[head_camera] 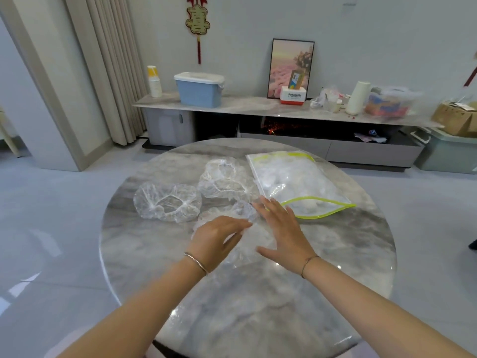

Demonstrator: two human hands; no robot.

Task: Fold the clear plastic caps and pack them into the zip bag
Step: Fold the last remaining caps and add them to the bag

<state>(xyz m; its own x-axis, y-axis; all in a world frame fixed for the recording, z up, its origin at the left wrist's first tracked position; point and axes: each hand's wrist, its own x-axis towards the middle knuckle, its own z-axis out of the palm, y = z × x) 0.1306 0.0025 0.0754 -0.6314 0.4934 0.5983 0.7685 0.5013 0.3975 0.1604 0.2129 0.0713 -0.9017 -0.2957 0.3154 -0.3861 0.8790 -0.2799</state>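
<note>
On the round marble table (258, 319) a crumpled clear plastic cap (247, 244) lies under both my hands. My left hand (219, 236) rests on its left side with fingers stretched toward the right. My right hand (281, 228) lies flat on its right side, fingers straight and spread. Two more clear caps lie open beyond: one at the left (167, 202), one farther back (224, 179). The zip bag (296, 182) with the yellow-green zipper lies at the right, its mouth gaping toward me, folded caps inside.
A low marble-topped cabinet (245, 105) runs along the back wall, carrying a blue lidded box (200, 89), a framed picture (291, 68) and assorted containers. Curtains hang at the left. Grey floor surrounds the table.
</note>
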